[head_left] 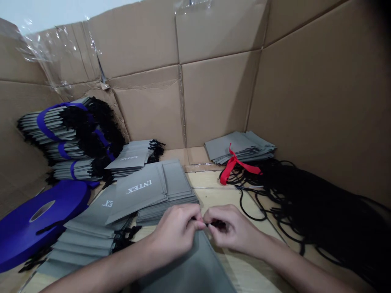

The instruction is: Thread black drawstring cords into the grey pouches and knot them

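Observation:
My left hand [179, 228] is closed in a pinch at the upper corner of a grey fabric pouch [195, 266]. Right beside it, my right hand [227, 228] pinches a short bit of black cord [207, 224] that shows between the two hands. Most of this cord is hidden by my fingers. The pouch hangs down toward the bottom edge of the view, under my left forearm. Just beyond my left hand lies a stack of grey pouches [180, 179], with a pouch printed INTEX [137, 189] on top.
Bundles of pouches tied with blue ribbon [58, 134] are piled at the left, behind a blue ribbon roll [64, 203]. Fanned pouches [82, 244] lie nearer. Another pouch stack [238, 146], a red ribbon [233, 165] and many black cords [305, 211] lie right. Cardboard walls [220, 93] enclose the table.

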Demonstrator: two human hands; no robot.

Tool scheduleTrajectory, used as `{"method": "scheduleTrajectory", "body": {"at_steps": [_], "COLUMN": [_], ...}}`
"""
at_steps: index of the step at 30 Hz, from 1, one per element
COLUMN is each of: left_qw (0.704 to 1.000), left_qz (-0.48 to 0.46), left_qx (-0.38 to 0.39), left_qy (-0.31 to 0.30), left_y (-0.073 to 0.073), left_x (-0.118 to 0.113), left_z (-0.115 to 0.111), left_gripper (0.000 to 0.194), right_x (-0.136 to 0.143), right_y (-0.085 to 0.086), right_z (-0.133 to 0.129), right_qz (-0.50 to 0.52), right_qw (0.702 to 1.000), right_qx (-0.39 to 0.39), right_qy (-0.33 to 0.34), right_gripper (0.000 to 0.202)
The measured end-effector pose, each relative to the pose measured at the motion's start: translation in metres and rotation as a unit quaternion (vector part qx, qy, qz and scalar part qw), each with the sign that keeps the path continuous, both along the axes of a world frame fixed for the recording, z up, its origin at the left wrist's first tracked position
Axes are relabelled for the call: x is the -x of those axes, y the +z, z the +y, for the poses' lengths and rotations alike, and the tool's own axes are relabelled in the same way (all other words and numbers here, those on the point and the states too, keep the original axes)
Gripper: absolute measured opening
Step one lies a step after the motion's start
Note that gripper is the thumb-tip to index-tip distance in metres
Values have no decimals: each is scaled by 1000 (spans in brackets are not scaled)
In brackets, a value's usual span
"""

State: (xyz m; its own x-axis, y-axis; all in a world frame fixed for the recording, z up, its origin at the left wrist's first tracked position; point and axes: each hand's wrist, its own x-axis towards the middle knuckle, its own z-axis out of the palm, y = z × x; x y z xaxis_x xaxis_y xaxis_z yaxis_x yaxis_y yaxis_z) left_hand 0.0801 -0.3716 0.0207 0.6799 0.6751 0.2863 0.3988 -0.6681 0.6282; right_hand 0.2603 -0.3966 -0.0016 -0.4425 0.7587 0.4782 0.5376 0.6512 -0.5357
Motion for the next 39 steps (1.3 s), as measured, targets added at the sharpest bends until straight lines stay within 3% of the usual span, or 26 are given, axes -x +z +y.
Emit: {"method": "scheduleTrajectory", "body": {"at_steps": [10,20,24,29,34,39], "left_qw": [998,998,996,997,994,990], "left_qz": [15,28,10,1,-10,-27], "left_qx": [0,56,80,48,76,103], "left_qy": [-56,-9,-28,-66,-75,-94], "left_y": [-1,-3,-7,-12,-20,-30], "left_x": [2,0,-1,1,3,1], "left_z": [2,14,15,15,20,24], "left_gripper": [21,11,16,16,17,18], "right_x": [-12,-10,-5,-1,-3,-8], "right_y": [-9,-14,-13,-10,-16,-22], "right_z": [10,14,11,10,14,19], "right_qz": [23,80,121,189,223,190], "right_qw": [998,989,984,953,908,909], "right_qx": [47,123,129,238,353,371], "right_qy": [31,-23,-20,6,21,32], "right_gripper": [13,7,3,13,21,20]}}
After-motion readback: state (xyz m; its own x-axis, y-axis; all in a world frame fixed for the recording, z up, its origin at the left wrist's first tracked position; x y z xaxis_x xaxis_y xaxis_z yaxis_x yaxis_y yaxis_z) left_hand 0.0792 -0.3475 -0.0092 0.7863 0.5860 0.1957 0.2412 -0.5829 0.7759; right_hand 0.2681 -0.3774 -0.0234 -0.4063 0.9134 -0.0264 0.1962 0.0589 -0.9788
